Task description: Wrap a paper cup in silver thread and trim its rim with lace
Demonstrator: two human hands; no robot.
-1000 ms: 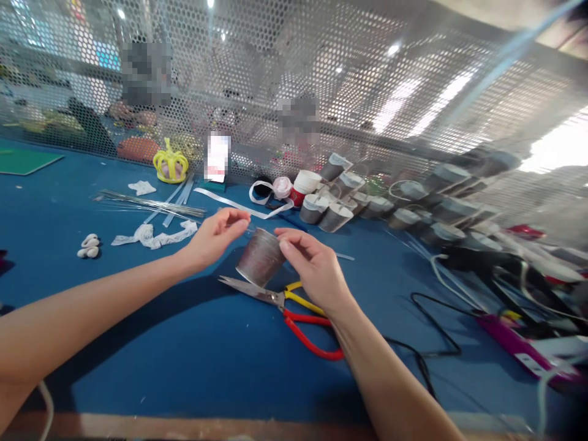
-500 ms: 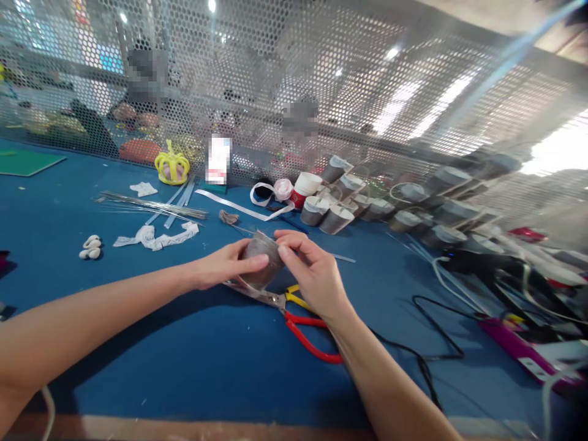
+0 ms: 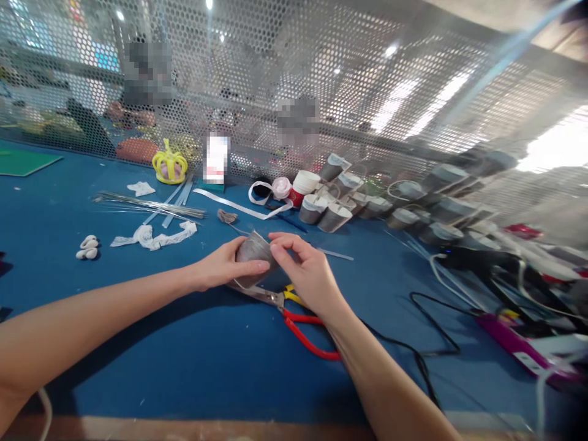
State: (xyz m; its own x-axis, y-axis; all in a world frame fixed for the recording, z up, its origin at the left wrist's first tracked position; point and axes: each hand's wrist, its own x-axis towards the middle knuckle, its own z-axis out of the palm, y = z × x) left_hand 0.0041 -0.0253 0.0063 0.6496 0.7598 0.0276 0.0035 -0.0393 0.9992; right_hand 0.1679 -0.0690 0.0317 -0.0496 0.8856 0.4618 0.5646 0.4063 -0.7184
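A small grey cup-like piece (image 3: 253, 251) is tilted above the blue table, with my left hand (image 3: 229, 262) wrapped round it, thumb across its near side. At its right edge, my right hand (image 3: 301, 263) has thumb and forefinger pinched together; whatever lies between them is too small to make out. Scissors with one red and one yellow handle (image 3: 305, 335) lie beneath, partly covered by the hands and the piece. A bundle of grey cord (image 3: 226, 216) sits just behind, a strand of it running toward the grey piece.
Many grey cups (image 3: 334, 217) are piled at the back right. Thin wires (image 3: 151, 205), white lace (image 3: 154, 237) and a yellow crown-shaped item (image 3: 169, 166) are at left. A purple power strip (image 3: 509, 346) with black cable lies right. A perforated screen stands behind.
The grey piece has turned slightly in my left hand, and my right hand has shifted a little left along with it. The whole view has moved slightly.
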